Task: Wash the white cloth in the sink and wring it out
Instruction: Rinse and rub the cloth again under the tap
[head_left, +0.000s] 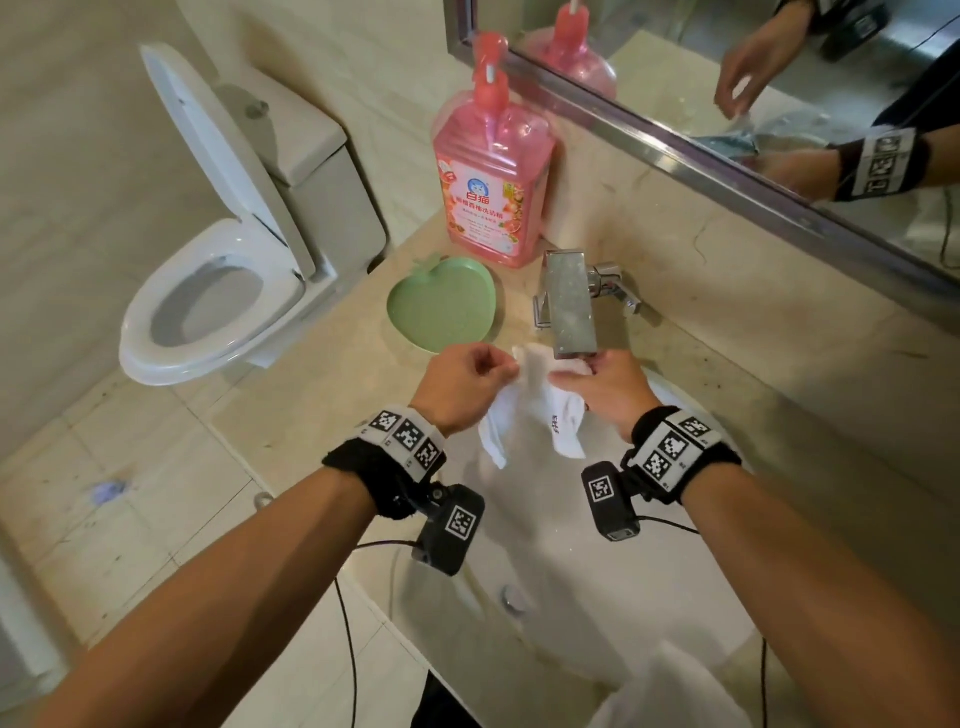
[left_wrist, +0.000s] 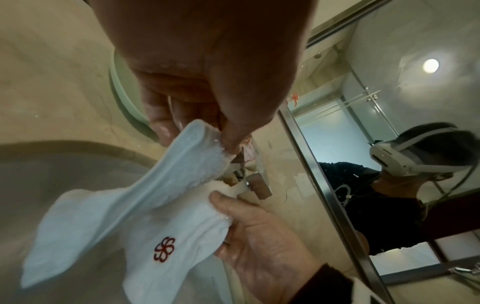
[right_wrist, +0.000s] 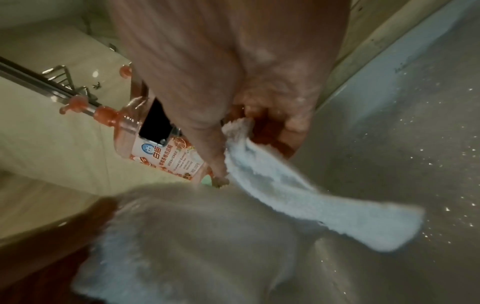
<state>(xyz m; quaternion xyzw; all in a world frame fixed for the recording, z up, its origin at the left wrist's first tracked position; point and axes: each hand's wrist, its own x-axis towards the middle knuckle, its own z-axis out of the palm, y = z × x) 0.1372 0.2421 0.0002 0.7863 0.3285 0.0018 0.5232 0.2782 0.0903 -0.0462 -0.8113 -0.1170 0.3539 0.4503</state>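
my left hand (head_left: 470, 387) and right hand (head_left: 605, 387) each pinch the white cloth (head_left: 540, 415) under the tap (head_left: 569, 306), over the sink (head_left: 597, 597). best keep both pinches tight, spread it, wet it evenly.

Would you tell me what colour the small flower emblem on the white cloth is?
Dark red, on the white cloth; the emblem shows best in the left wrist view.
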